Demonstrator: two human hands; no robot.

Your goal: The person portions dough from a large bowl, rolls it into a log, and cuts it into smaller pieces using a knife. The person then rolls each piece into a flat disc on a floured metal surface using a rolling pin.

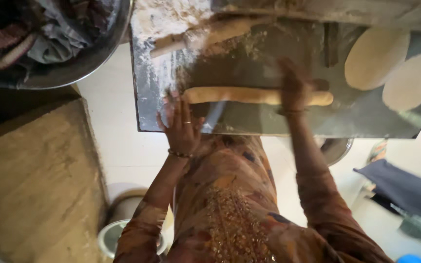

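Observation:
A long pale wooden rolling pin (249, 96) lies crosswise on a dark, flour-dusted worktop (249, 122). My left hand (181, 124) is at the pin's left end, fingers spread and flat, with a ring and a bracelet on it. My right hand (293, 85) lies over the pin near its right end. It is blurred by motion, so its grip is unclear. Two thin round dough discs (376, 56) (412, 80) lie on the worktop to the right of my right hand.
A second rolling pin (196, 36) rests in loose flour at the worktop's far left. A large metal bowl (93, 58) holding cloth sits top left. A wooden slab (35, 180) fills the left side, with a metal pot (105, 238) below it. Dark cloth (405, 187) lies on the floor at right.

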